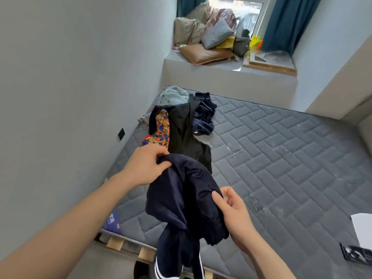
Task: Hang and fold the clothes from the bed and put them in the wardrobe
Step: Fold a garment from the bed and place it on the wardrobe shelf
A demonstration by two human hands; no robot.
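Note:
A dark navy velvet garment [185, 202] with white stripes at its hanging end is held up over the near corner of the bed. My left hand [147, 166] pinches its upper edge. My right hand [231, 210] grips its right side, thumb on the cloth. On the grey quilted mattress [281, 158] behind it lies a pile: a black garment [183, 133], an orange-and-blue patterned piece [161, 129], another navy piece with white piping [203, 113] and a pale blue one [173, 95]. The wardrobe is out of view.
A grey wall runs along the left of the bed, with a black socket [121, 133]. Beyond the bed a raised window ledge [221, 67] holds cushions and bags between teal curtains. A white sheet [362, 228] and a dark card [356, 254] lie at the mattress's right edge.

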